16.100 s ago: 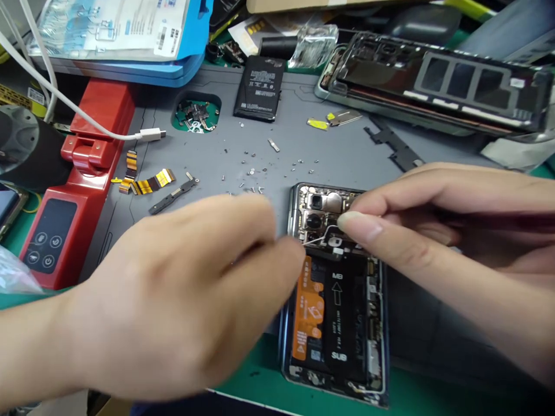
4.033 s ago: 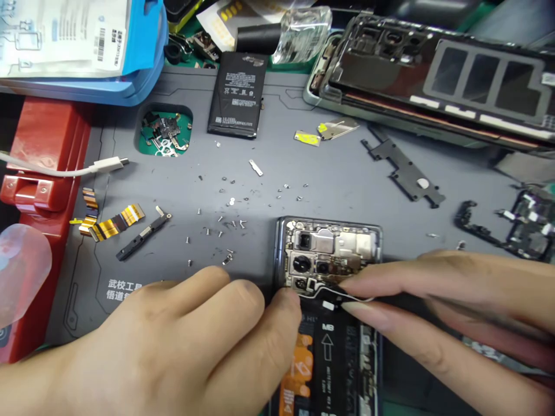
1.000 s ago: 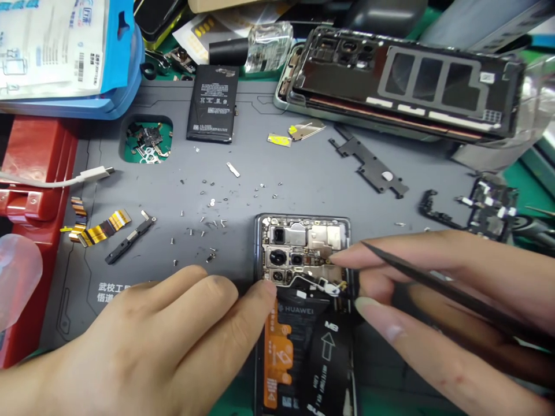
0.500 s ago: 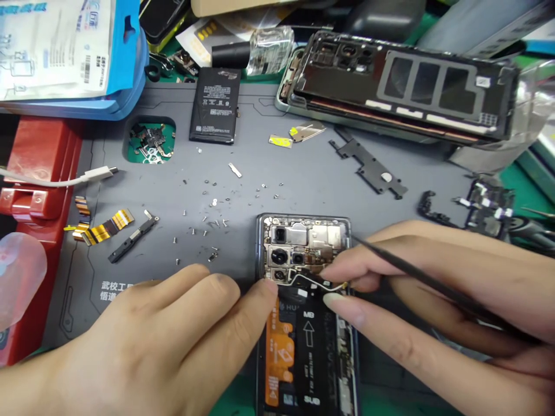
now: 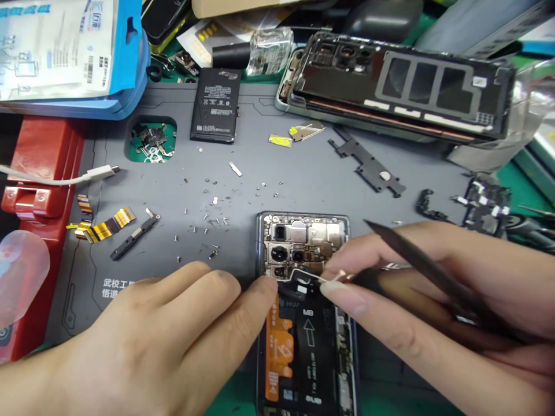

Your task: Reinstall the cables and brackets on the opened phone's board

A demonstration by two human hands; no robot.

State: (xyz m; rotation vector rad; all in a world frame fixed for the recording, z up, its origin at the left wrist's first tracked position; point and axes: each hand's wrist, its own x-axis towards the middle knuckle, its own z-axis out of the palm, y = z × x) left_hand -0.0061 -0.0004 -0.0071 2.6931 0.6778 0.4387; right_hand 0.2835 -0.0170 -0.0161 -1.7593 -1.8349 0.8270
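An opened smartphone [image 5: 309,358] lies upright below me, with its camera modules, board and black battery exposed. A thin white antenna cable [image 5: 306,273] crosses it above the battery. My left hand [image 5: 195,323] presses a fingertip on the phone's left edge at the cable's left end, with the other fingers curled and the thumb hidden. My right hand [image 5: 416,294] pinches the cable near its gold connector [image 5: 342,275] between thumb and index finger. A dark pointed pry tool [image 5: 416,260] rests across the same hand.
Several tiny screws [image 5: 217,221] lie scattered on the grey mat [image 5: 260,167]. Around them are a loose battery [image 5: 215,105], a black bracket [image 5: 373,167] and flex cables [image 5: 104,228]. Another opened phone [image 5: 399,86] lies at the back right. A white charging cable [image 5: 65,180] comes in from the left.
My right thumb and index finger have closed on the cable, and its connector end is now lifted off the phone's right side. The pry tool has tilted. My left hand has barely moved.
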